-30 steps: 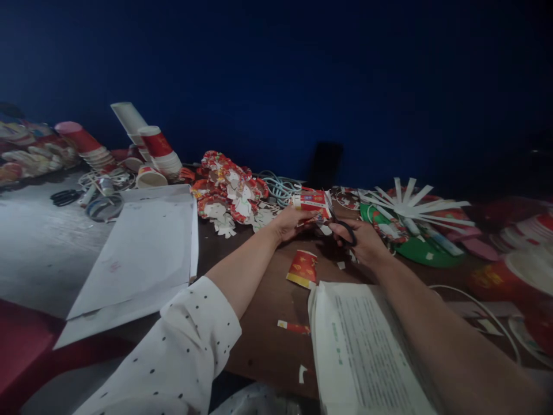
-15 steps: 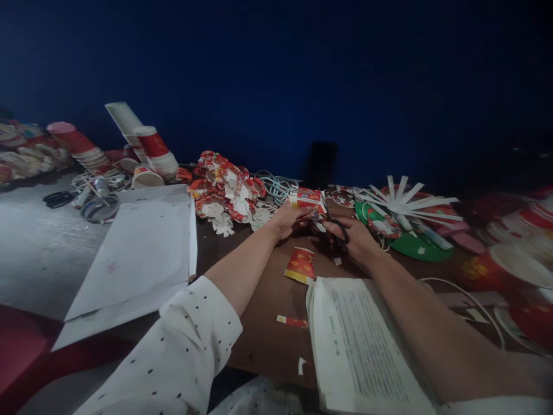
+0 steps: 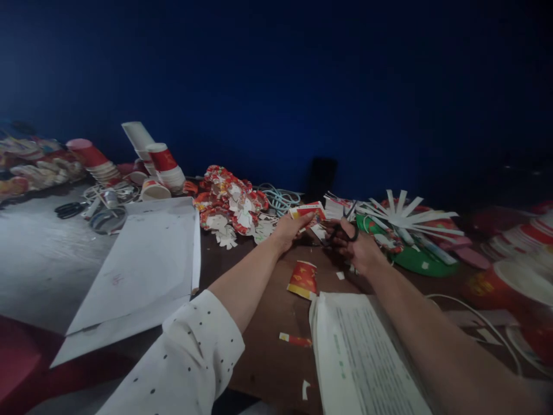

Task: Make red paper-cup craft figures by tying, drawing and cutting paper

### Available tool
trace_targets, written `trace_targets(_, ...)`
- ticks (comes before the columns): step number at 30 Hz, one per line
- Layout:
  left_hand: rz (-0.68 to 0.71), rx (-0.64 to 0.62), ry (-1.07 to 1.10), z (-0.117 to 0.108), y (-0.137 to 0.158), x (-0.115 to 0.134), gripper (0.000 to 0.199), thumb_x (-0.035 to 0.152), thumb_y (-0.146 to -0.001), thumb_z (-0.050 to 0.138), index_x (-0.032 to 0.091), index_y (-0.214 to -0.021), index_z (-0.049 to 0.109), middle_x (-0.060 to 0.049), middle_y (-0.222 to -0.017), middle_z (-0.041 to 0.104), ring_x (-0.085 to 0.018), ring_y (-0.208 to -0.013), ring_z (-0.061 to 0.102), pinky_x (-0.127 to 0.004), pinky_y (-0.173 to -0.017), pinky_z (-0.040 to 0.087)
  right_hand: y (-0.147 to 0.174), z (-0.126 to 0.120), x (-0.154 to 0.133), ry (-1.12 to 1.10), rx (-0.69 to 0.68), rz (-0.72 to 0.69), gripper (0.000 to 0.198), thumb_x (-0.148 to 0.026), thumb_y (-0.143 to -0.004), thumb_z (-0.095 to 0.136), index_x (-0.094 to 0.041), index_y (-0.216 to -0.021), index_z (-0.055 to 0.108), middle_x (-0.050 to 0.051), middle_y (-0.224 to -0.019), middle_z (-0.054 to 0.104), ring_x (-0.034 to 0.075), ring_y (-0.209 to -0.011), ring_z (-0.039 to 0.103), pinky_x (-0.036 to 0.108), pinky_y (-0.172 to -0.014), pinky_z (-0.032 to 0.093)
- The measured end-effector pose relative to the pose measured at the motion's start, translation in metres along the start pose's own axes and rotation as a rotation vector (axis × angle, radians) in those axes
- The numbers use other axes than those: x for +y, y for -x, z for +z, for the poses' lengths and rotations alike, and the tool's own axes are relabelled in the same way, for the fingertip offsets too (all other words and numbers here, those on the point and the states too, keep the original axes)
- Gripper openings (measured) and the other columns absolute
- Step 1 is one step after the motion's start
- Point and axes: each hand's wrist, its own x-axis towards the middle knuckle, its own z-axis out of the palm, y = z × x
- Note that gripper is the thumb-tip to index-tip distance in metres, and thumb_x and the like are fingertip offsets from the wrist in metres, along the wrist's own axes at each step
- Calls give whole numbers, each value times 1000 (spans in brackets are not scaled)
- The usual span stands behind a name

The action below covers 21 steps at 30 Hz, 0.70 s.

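Note:
My left hand is closed on a red and yellow piece of paper cup, thumb on top. Just to the right, my right hand has its fingers in the handles of black scissors. Their blades point up and away from me, apart from the paper piece. Nearer to me on the brown table lies another cut red cup piece with a yellow edge. A thin red strip and a small white scrap lie below it.
A heap of cut red and white paper sits left of my hands, beside a light blue cord. Stacked cups stand farther left, behind a white board. A printed booklet lies in front, a green disc to the right.
The scissors have come away from the cup piece, and their blades now point upward. The left hand still holds the piece, now tilted flatter. The whole view has shifted slightly.

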Motion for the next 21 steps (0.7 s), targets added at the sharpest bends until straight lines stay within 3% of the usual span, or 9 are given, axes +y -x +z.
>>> trace_targets(3, 26, 29, -34, -1, -3, 0, 31, 42, -69, 74, 14, -77, 66, 3, -52, 58, 0, -32, 32, -17, -33, 15, -1, -3, -8, -204, -88, 96, 44, -58, -77, 58, -21, -99, 63, 5, -77, 68, 13, -61, 61, 17, -37, 31)
trace_targets(6, 54, 66, -12, -1, -5, 0, 28, 39, -71, 73, 13, -80, 65, 0, -63, 64, -3, -37, 43, -17, -33, 23, 4, -3, -14, -242, -162, 122, 43, -57, -77, 58, -20, -96, 65, 3, -68, 64, 10, -52, 53, 16, -33, 22)
trace_targets(8, 48, 97, 35, 0, -6, 0, 25, 32, -71, 74, 12, -83, 65, -3, -72, 67, -6, -44, 53, -16, -36, 33, 7, -1, -14, -175, -156, 130, 41, -54, -75, 62, -20, -97, 66, 1, -65, 61, 8, -49, 48, 15, -34, 22)
trace_targets(12, 35, 127, 172, 0, -6, -1, 13, 16, -73, 67, 11, -83, 61, -3, -70, 66, -13, -58, 65, -21, -51, 50, 8, 0, -10, 182, 37, 11, 43, -51, -72, 67, -18, -99, 68, 3, -70, 66, 12, -57, 55, 21, -47, 39)
trace_targets(16, 43, 115, 234, 0, -4, -2, 10, 8, -72, 63, 11, -81, 59, -2, -70, 65, -16, -62, 68, -25, -60, 54, 4, -8, -11, 753, 186, -162, 48, -53, -76, 59, -22, -113, 66, 7, -92, 71, 23, -82, 63, 31, -68, 46)
trace_targets(21, 71, 103, 157, -1, -5, -3, 19, 9, -69, 69, 11, -86, 61, -4, -76, 69, -17, -67, 69, -31, -69, 56, 10, -11, -20, 1198, 167, -85, 48, -57, -82, 46, -30, -119, 59, 7, -107, 69, 30, -96, 64, 36, -72, 44)
